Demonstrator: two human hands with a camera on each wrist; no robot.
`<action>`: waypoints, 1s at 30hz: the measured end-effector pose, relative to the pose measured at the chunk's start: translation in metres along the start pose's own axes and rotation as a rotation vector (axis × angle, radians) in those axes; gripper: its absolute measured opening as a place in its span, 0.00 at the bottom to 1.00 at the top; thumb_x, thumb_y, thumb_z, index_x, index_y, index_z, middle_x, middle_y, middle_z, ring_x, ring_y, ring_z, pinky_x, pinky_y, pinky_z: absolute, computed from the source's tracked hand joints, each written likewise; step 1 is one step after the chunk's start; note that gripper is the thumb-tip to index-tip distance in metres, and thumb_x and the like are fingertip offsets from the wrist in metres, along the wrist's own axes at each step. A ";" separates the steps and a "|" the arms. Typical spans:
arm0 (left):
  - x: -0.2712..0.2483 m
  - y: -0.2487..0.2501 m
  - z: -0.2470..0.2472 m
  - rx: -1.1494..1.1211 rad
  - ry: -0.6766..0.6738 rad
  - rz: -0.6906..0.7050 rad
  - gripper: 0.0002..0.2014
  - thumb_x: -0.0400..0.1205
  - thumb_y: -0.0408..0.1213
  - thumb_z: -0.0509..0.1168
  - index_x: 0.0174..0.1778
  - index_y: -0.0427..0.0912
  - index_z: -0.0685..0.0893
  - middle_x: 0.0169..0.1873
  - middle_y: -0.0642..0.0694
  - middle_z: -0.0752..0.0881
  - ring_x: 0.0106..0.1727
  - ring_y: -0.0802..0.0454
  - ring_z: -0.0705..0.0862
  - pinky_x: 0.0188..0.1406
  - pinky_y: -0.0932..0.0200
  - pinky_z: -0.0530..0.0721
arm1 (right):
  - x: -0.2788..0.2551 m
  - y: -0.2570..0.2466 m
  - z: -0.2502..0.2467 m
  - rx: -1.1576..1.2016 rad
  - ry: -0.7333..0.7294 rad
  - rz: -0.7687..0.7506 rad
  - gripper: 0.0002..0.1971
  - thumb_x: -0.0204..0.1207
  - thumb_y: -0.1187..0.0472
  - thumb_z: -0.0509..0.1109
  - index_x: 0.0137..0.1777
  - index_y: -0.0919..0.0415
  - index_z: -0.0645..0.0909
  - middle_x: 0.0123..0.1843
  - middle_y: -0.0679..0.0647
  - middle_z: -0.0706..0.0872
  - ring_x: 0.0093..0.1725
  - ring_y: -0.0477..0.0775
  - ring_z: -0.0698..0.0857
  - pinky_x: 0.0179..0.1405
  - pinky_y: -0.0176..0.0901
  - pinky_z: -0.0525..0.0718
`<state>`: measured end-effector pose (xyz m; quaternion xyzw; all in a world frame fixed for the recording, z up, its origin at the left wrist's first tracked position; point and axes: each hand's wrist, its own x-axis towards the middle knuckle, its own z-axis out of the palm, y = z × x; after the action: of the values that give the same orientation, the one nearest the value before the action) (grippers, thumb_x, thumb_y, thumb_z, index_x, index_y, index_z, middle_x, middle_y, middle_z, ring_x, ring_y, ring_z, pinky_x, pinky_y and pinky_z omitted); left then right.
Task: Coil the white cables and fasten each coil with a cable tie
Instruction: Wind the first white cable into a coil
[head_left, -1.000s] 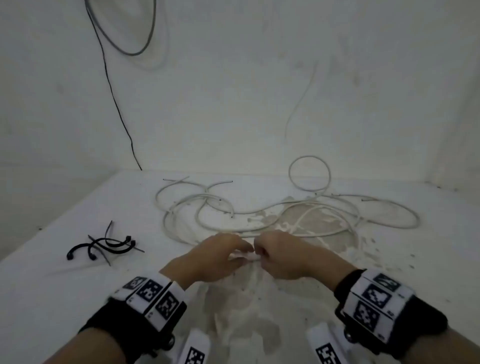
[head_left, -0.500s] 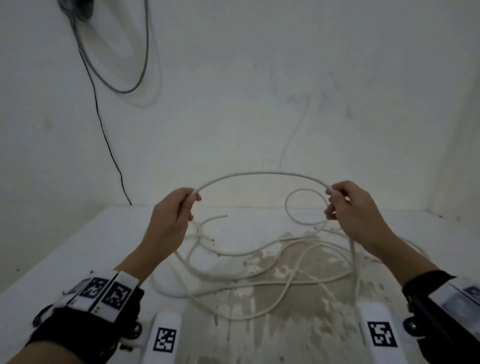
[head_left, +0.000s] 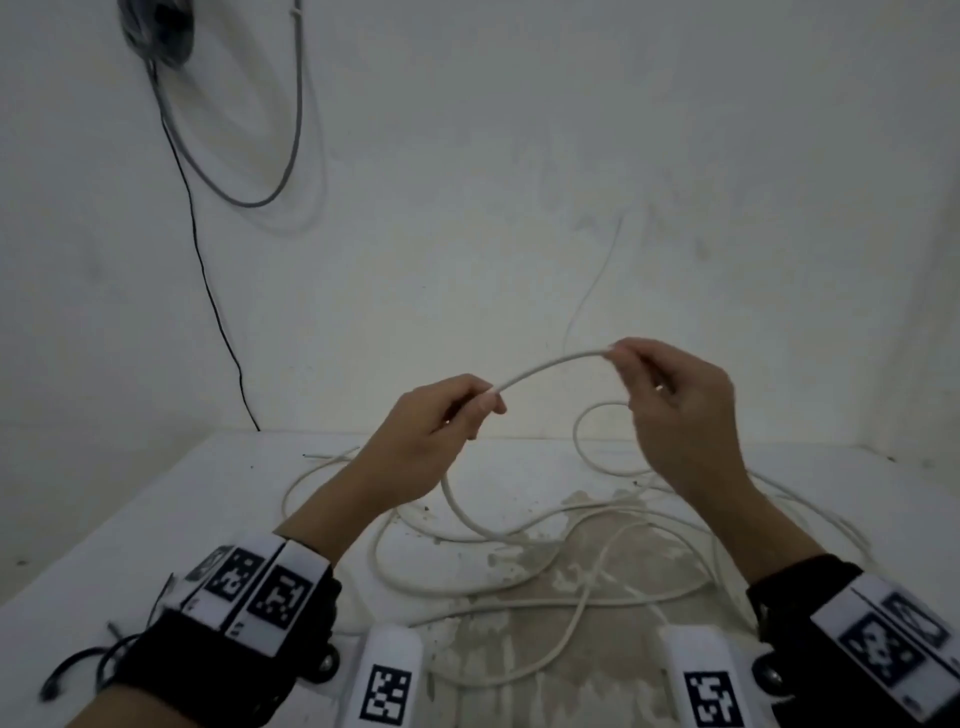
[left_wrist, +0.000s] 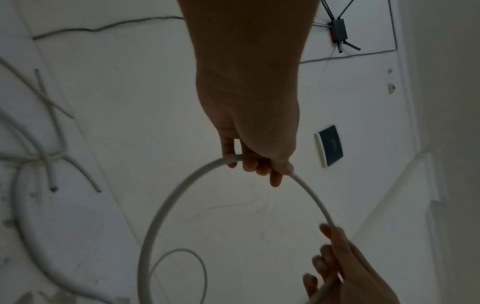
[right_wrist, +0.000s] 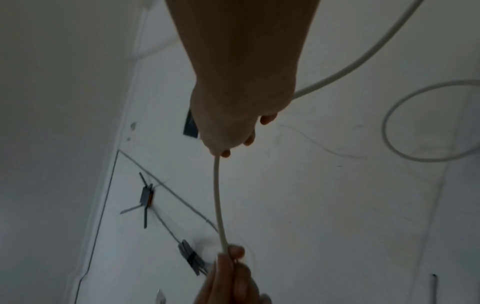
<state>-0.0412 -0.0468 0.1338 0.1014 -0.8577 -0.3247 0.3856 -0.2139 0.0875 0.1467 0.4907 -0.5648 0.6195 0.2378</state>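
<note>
Closer now, both hands pinch white cable (head_left: 550, 366) above table (head_left: 156, 519).

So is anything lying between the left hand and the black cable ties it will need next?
Nothing visible blocks them. The black cable ties lie on the table by the left wrist, apart from the cables. The left hand and the right hand both hold a white cable.

the white counter (head_left: 130, 525) is stained near its middle. loose white cables (head_left: 519, 582) sprawl over it. black cable ties (head_left: 78, 670) lie at its left edge.
</note>
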 end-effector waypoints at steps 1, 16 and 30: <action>-0.003 -0.004 -0.003 -0.050 -0.026 -0.039 0.11 0.86 0.38 0.57 0.43 0.47 0.83 0.25 0.55 0.74 0.27 0.60 0.73 0.32 0.64 0.75 | 0.000 0.004 -0.002 0.046 0.052 0.097 0.05 0.78 0.62 0.70 0.43 0.57 0.87 0.24 0.35 0.81 0.26 0.36 0.79 0.32 0.25 0.75; -0.010 0.005 -0.016 -0.485 -0.007 -0.258 0.12 0.85 0.36 0.57 0.46 0.37 0.85 0.24 0.51 0.69 0.20 0.59 0.60 0.18 0.67 0.59 | -0.005 -0.010 0.033 -0.063 -0.326 -0.207 0.08 0.78 0.61 0.68 0.49 0.63 0.87 0.29 0.59 0.86 0.27 0.53 0.78 0.29 0.35 0.75; -0.031 0.005 -0.028 -1.277 -0.161 -0.463 0.14 0.83 0.42 0.54 0.36 0.42 0.79 0.18 0.54 0.67 0.14 0.62 0.57 0.13 0.70 0.66 | -0.005 -0.008 0.055 0.010 -0.123 0.134 0.09 0.80 0.58 0.67 0.48 0.61 0.88 0.34 0.59 0.88 0.35 0.57 0.82 0.35 0.34 0.77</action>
<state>0.0007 -0.0427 0.1320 0.0105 -0.4803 -0.8475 0.2256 -0.1864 0.0397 0.1397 0.4902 -0.6068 0.6054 0.1584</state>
